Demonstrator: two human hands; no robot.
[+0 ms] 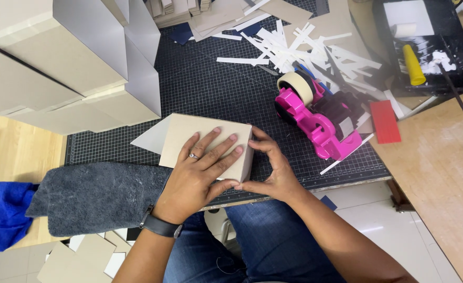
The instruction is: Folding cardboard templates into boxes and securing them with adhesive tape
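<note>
A beige cardboard box (187, 131) rests on the dark gridded cutting mat (205, 89) near its front edge. My left hand (200, 167), with a ring and a dark wristwatch, lies flat on the box's top, fingers spread. My right hand (273, 167) grips the box's right side, thumb at the lower corner and fingers at the upper corner. A grey flap (150, 139) sticks out from the box's left side.
A pink tape dispenser (318, 115) sits right of the box. White paper strips (294, 44) litter the mat's back. Stacked grey boxes (69, 57) stand at left. A grey cloth (95, 194) lies at the mat's front left; a red block (384, 121) and a black tray (430, 47) lie right.
</note>
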